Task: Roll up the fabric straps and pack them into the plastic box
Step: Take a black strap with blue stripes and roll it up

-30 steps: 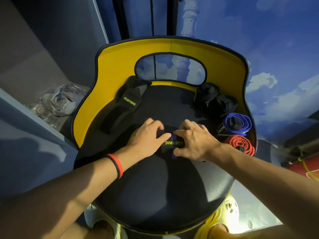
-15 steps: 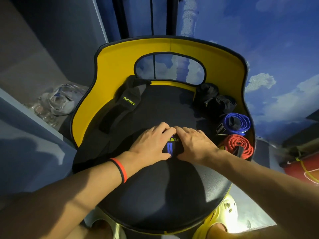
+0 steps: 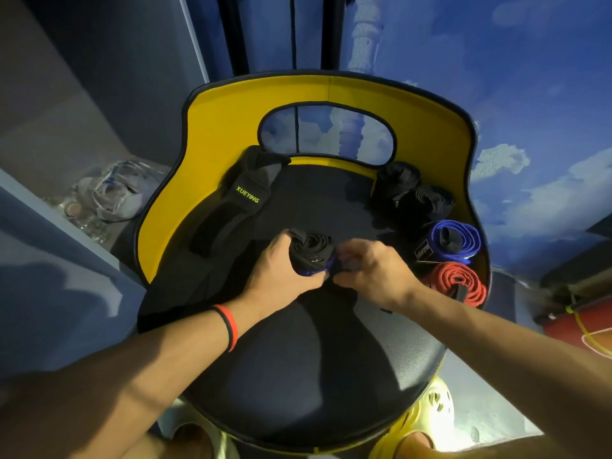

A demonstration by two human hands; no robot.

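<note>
The chair [image 3: 298, 376] seat carries every work item. A flat strap [image 3: 231, 213], labelled XUEYING, lies unrolled at the left rear. Along the right edge sit the rear black roll [image 3: 397, 180], front black roll [image 3: 427, 202], blue roll [image 3: 453, 241] and red roll [image 3: 458, 281]. At seat centre, the left grip [image 3: 281, 270] is curled round the held roll [image 3: 311, 248]. The right grip [image 3: 374, 270], blurred, appears to pinch its loose tail. No plastic box can be identified. Hazard: slackening the left grip before the tail is fastened would likely let the coil spring open. The right forearm passes close to the red roll at the rim and could knock it off. Count: one chair, one flat strap, four finished rolls, one held roll, two grips
</note>
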